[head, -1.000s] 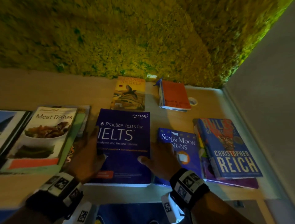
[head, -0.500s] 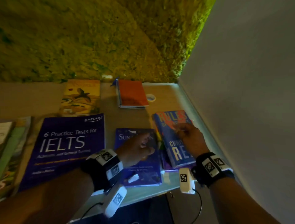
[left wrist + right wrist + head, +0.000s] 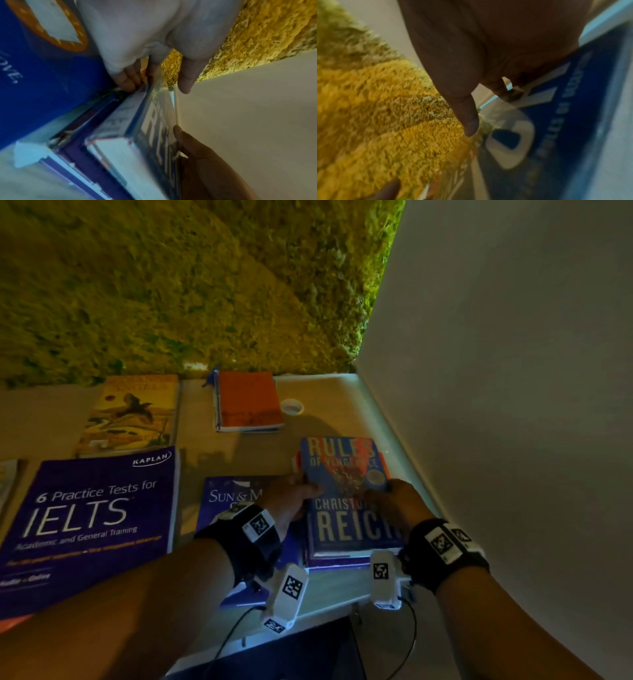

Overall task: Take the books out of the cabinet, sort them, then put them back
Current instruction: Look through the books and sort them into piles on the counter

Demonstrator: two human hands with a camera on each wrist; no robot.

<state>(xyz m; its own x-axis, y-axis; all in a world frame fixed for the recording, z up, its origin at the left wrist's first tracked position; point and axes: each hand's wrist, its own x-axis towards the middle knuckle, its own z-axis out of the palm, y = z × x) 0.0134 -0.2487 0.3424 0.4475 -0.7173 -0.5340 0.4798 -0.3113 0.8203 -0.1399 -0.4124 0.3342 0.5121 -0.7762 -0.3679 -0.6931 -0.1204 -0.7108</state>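
Observation:
A blue book titled "Rules of Vengeance" [image 3: 346, 470] tops a small stack at the right end of the table [image 3: 325, 419]. My left hand [image 3: 301, 491] grips its left edge, and in the left wrist view the fingers [image 3: 126, 79] curl in at the side of the book [image 3: 154, 129] with the thumb over the cover. My right hand [image 3: 380, 494] grips the right edge. The right wrist view is blurred and shows my thumb [image 3: 469, 121] over the blue cover [image 3: 573, 108]. I cannot tell whether the book is off the purple book [image 3: 335, 563] beneath it.
The "Sun & Moon Signs" book [image 3: 233, 494] lies just left of the stack, and the big purple IELTS book [image 3: 92, 518] further left. Behind are a yellow bird book [image 3: 133, 416], an orange book [image 3: 250, 402] and a tape roll [image 3: 292, 407]. A grey wall [image 3: 513, 405] bounds the right side.
Both hands left the IELTS and Sun & Moon books and moved right. They now hold the blue Reich book by its two side edges. The view has swung right.

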